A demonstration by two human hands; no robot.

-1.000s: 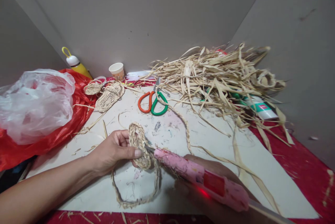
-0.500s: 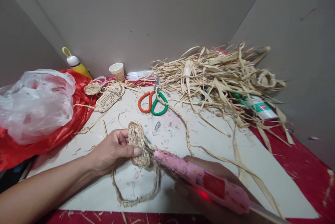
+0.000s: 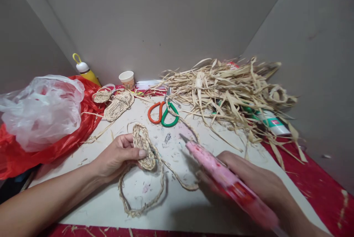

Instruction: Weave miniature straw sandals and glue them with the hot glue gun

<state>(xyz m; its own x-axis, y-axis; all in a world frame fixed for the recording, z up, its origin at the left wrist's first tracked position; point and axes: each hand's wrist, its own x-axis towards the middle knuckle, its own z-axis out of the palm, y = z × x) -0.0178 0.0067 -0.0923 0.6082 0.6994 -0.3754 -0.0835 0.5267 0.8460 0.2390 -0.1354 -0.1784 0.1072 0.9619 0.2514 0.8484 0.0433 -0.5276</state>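
The left hand (image 3: 118,155) grasps a coiled oval of braided fibre (image 3: 142,141), its thumb pressed on the near face and the other fingers at the side and behind, partly hidden. The oval is held tilted above the white board (image 3: 91,207), left of the board's middle. From it a length of braid (image 3: 121,194) hangs in a wide loop toward the near edge.

The right hand (image 3: 250,178) is closed around a pink glue gun (image 3: 211,165); the lower fingers are largely covered by its body, and the trigger cannot be made out. The metal nozzle points away from the person and to the left, apart from the oval.

Beyond the hands lie scissors (image 3: 163,117) with one orange and one green handle, a strand of braid crossing the green side. A larger coiled piece (image 3: 118,106) and a smaller one (image 3: 102,96) lie at far left, near a paper cup (image 3: 126,82) and a yellow bottle (image 3: 92,76). A translucent bag (image 3: 47,111) rests on red plastic (image 3: 92,91). A heap of dried strips (image 3: 212,85) occupies the far right, partly covering a white-and-green container (image 3: 276,124).
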